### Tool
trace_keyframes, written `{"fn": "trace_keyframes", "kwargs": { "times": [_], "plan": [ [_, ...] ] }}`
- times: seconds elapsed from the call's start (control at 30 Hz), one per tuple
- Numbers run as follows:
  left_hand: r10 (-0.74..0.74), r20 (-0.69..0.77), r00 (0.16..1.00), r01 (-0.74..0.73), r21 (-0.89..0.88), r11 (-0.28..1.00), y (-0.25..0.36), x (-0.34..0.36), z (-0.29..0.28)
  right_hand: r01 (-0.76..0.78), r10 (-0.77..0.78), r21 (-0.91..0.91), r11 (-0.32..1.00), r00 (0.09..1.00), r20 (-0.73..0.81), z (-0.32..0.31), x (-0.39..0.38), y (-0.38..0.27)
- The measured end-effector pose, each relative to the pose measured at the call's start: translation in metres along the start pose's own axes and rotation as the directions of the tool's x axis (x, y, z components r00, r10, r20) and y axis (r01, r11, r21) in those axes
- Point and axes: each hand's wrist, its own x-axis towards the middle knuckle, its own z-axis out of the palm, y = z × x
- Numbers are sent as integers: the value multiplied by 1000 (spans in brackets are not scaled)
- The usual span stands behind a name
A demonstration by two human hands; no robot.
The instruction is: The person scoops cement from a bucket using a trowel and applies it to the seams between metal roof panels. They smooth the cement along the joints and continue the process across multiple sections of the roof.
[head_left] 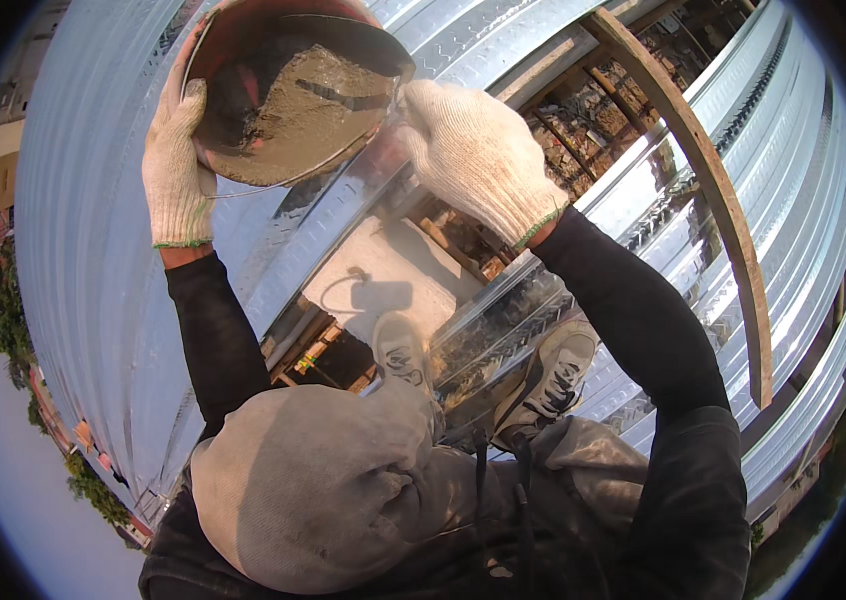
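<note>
A reddish bucket is tilted toward me at the top of the view, with wet grey-brown mortar inside. My left hand, in a white knit glove, grips its left side, thumb over the rim and the other fingers behind the wall. At the right rim, my gloved right hand is closed, its fingers curled against the edge and partly hidden. The thin wire handle hangs along the near side of the bucket.
Ribbed shiny metal decking spreads on both sides. Open gaps show timber below, near my shoes. A pale concrete strip lies ahead of my feet. One long wooden board rests across the decking at right.
</note>
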Motion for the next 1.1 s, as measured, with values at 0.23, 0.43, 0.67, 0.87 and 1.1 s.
{"fn": "trace_keyframes", "kwargs": {
  "times": [0.23,0.43,0.67,0.87,1.1],
  "plan": [
    [-115,-169,979,157,259,953,26,0,69,388,-370,-327,862,921,119,39,53,6],
    [150,28,988,-148,411,899,5,-12,33,377,-271,-307,874,902,337,-11,36,-17],
    [-64,-133,989,95,238,967,32,-17,85,485,-339,-314,816,843,418,27,57,44],
    [177,19,984,-174,307,936,1,-26,67,-48,1,62,997,796,605,16,61,17],
    [10,-79,997,9,238,971,37,-27,88,-387,39,335,859,702,711,-15,46,-8]
  ]
}}
